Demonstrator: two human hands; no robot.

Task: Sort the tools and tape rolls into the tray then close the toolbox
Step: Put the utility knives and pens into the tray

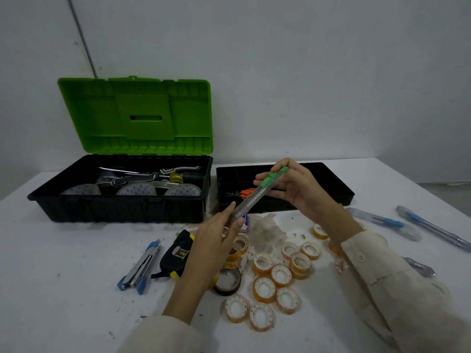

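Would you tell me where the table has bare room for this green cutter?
The green cutter fits on bare table left of the blue-handled tool, in front of the toolbox. Crowded: tape rolls between the forearms, two cutters at right.

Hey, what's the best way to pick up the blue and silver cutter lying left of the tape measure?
Pinch the blue and silver cutter across its narrow metal middle, coming from above. It lies flat and slanted on the table, with the tape measure close on its right, so the thumb likely fits best on the open left side.
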